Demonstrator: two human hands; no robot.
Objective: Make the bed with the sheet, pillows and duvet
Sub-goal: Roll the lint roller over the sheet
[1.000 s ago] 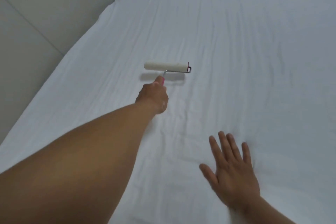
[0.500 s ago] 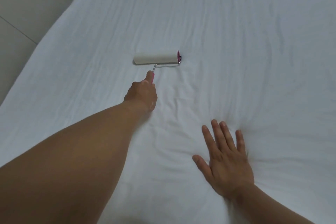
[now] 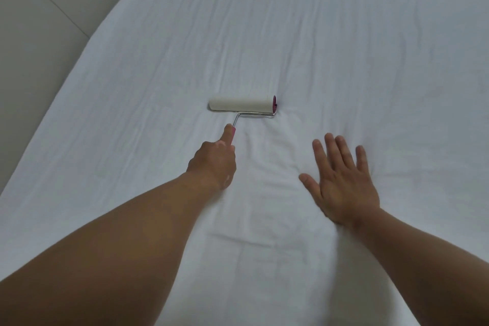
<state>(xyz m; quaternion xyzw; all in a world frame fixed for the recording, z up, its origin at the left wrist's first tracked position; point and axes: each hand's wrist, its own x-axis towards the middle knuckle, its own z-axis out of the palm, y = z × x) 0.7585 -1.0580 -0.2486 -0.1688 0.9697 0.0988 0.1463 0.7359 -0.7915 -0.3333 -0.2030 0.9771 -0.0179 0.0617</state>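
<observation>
A white sheet (image 3: 344,47) covers the whole bed, with fine creases running across it. My left hand (image 3: 214,161) grips the pink handle of a lint roller (image 3: 242,104), whose white roll lies on the sheet just beyond my fingers. My right hand (image 3: 341,180) lies flat on the sheet to the right of the roller, fingers spread and straight, pressing the fabric so that wrinkles fan out from it. No pillows or duvet are in view.
A beige padded wall (image 3: 39,34) runs along the bed's left edge, close to the mattress. White sheet stretches away to the right and the far end.
The roller and my left hand have come back toward me over the sheet. My right hand has stayed flat on the fabric, and the view has shifted with my head.
</observation>
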